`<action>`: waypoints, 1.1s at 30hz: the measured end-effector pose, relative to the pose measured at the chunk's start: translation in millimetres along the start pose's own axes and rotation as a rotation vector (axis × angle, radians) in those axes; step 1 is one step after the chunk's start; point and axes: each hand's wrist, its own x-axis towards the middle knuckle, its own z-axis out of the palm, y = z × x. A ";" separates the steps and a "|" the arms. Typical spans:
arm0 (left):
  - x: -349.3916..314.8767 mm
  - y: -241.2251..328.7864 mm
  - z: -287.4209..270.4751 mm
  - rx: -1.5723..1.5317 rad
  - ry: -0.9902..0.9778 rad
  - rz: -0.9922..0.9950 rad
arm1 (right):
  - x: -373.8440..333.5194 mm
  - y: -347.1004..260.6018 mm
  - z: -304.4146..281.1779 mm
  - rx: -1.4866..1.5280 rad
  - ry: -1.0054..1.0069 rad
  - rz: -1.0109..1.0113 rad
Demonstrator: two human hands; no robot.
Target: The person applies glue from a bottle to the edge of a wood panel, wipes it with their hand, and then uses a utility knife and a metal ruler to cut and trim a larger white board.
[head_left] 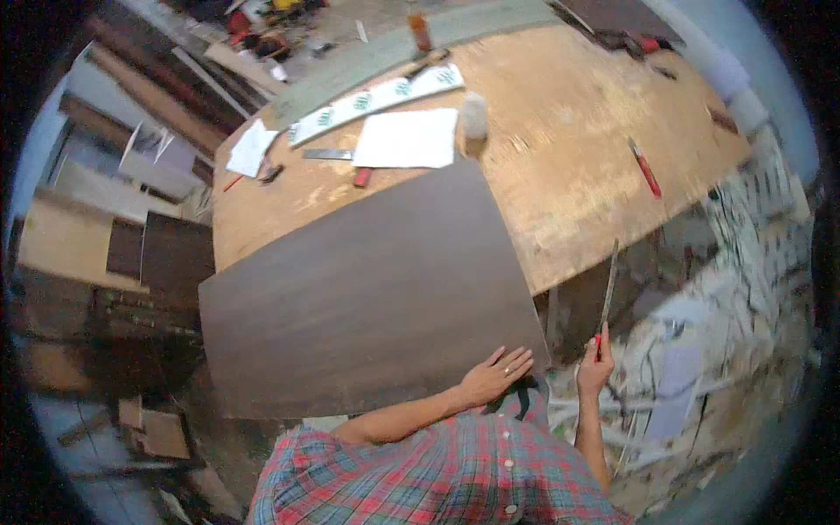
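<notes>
Brown and flat, the big board point(367, 289) lies partly on the near side of the desk point(595, 131) and sticks out past it toward the person's checked shirt point(464, 468). The left hand point(497, 378) rests flat on the board near its right corner, fingers straight and almost side by side, with the thumb a bit apart. The right hand point(595, 372) is curled around the red handle of a long thin tool point(610, 289), which points up and away, off to the right of the board and not touching it. I can't tell just what kind of tool it is. It looks to me like the step is to keep the board still with the tool ready. Using the tool on the board's edge would call for a firm left hand and for bringing the tool across, with the fingers kept out of its way. Green printing shows on a long white strip point(372, 105) at the back, but I can't make out a brand. Any writing on the white paper point(407, 138) is too faint to see.
</notes>
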 end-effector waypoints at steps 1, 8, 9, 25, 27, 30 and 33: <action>-5.0 -9.9 -7.6 -0.036 -0.025 -0.052 | 15.3 -3.0 11.5 -0.018 -0.025 -0.075; -53.9 -26.4 -35.5 -0.321 -0.035 -0.273 | 129.9 -48.1 84.2 -0.094 -0.145 -0.312; -62.6 -27.7 -34.0 -0.310 -0.033 -0.320 | 147.5 -47.5 94.4 -0.144 -0.125 -0.401; -141.5 73.6 52.0 -0.126 0.708 -1.841 | 35.0 2.2 33.7 -0.043 -1.107 -0.158; -160.8 71.6 70.9 -0.319 1.074 -1.846 | 34.7 3.2 34.4 -0.086 -1.247 -0.047; -174.0 47.0 69.9 -1.020 1.579 -1.748 | 46.8 23.1 42.2 -0.038 -1.349 0.092; -163.8 27.0 74.5 -1.107 1.982 -1.921 | 50.9 16.2 34.1 -0.041 -1.337 0.062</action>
